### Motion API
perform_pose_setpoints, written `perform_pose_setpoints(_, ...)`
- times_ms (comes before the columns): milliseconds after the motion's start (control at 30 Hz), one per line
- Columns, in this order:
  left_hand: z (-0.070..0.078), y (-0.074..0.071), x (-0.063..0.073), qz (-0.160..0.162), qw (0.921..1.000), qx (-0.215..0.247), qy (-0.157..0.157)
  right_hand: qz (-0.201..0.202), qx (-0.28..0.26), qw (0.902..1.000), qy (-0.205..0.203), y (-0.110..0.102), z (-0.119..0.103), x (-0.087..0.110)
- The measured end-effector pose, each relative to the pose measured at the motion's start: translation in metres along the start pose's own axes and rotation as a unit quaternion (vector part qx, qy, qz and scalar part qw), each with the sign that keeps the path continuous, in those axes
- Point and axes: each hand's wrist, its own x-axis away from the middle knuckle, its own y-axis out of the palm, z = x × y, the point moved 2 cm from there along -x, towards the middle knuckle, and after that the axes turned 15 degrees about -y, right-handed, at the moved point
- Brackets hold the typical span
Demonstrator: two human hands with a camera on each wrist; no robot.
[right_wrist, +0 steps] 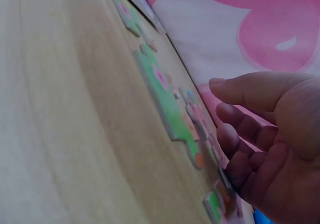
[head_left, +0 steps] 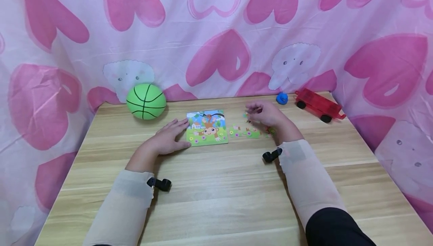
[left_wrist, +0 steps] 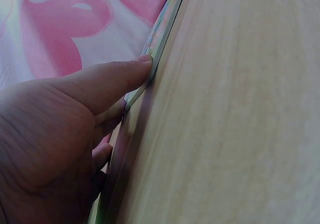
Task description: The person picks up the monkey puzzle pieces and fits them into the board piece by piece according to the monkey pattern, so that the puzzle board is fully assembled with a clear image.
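A jigsaw puzzle (head_left: 208, 128) with a cartoon monkey picture lies flat on the table. Along its left side rests my left hand (head_left: 169, 137), fingers fairly straight; the thumb (left_wrist: 120, 81) presses on its edge in the left wrist view. Several loose puzzle pieces (head_left: 252, 133), green with flowers, lie to the right of the picture. Over them hovers my right hand (head_left: 265, 115), its fingers loosely bent. In the right wrist view a gap shows between thumb and fingers, with nothing in it, and pieces (right_wrist: 160, 94) lie beside and below the hand.
On the wooden table (head_left: 216, 197), a green ball (head_left: 146, 102) with black lines stands at the back left. A small blue toy (head_left: 282, 98) and a red toy wagon (head_left: 318, 105) with black wheels are at the back right. A pink heart-patterned curtain (head_left: 176, 43) hangs behind.
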Motion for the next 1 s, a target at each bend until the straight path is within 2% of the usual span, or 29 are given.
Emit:
perform_pose_setpoints(500, 0.0019, -0.0008, 0.0033, 0.002, 1.0000, 0.001, 0.007, -0.035, 0.047, 0.9981, 0.016, 0.0024, 0.0053, 0.0001)
perform_pose_setpoints(900, 0.0012, -0.0006, 0.0036, 0.003, 1.0000, 0.004, 0.005, -0.012, 0.079, 0.9967, 0.017, 0.0047, 0.0030, -0.0022)
perform_pose_setpoints(1000, 0.0005, -0.0008, 0.0031, 0.003, 1.0000, 0.004, 0.005, -0.005, 0.073, 0.9970, 0.027, 0.0043, 0.0002, -0.0022)
